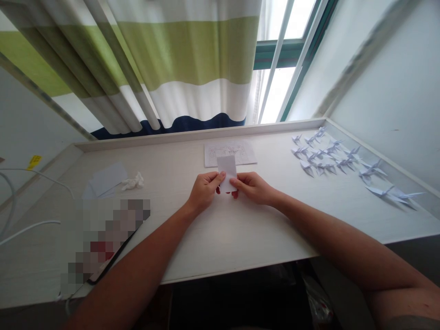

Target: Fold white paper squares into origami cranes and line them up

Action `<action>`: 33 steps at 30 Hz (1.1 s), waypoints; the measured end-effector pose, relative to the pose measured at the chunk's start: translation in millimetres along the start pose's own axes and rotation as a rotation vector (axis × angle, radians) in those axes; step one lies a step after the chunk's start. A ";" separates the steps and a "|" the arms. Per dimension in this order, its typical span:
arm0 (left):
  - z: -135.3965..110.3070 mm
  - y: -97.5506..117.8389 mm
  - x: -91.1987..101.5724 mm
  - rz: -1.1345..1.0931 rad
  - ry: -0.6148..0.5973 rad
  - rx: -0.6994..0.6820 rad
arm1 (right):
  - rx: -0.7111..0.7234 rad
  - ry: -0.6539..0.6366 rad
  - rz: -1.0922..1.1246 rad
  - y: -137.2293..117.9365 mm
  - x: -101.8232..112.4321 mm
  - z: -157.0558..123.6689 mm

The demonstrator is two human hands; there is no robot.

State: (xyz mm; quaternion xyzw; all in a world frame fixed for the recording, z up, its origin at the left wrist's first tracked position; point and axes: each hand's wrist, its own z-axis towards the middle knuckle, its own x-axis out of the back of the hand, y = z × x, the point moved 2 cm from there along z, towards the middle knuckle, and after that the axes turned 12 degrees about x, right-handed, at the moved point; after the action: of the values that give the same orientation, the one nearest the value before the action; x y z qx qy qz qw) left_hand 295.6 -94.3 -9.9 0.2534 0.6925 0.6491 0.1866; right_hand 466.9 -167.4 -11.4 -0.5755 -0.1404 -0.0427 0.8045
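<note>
Between my two hands is a small folded piece of white paper (pixel 227 167), held above the middle of the white desk. My left hand (pixel 206 188) pinches its left edge, thumb on the near face. On the opposite edge, my right hand (pixel 252 187) grips it the same way. Dark red nails or spots show just below the paper; the fingers behind it are mostly hidden. Beyond the hands lies a printed sheet (pixel 245 150) with small writing. Many folded white paper cranes (pixel 321 153) stand in rows at the right back of the desk.
At the left, loose white sheets (pixel 108 178) lie beside a crumpled tissue (pixel 134 181). A tablet-like device (pixel 117 250), its screen blurred out, is near my left forearm. White cables (pixel 37 172) run along the left side. A raised rim (pixel 192 134) borders the desk below the curtain (pixel 192 55).
</note>
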 end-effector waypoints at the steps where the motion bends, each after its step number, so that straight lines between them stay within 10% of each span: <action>1: -0.2 -0.2 0.1 0.007 -0.004 0.003 | -0.004 -0.008 -0.011 0.2 0.2 -0.4; 33: 1.3 -5.5 -0.8 0.075 0.033 -0.016 | -0.059 -0.064 -0.113 0.8 2.2 -0.5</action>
State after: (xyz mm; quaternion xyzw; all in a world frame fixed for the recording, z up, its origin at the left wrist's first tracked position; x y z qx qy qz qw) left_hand 296.3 -93.9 -15.5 0.2672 0.6802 0.6652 0.1528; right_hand 469.3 -167.4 -11.6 -0.5910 -0.1972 -0.0738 0.7787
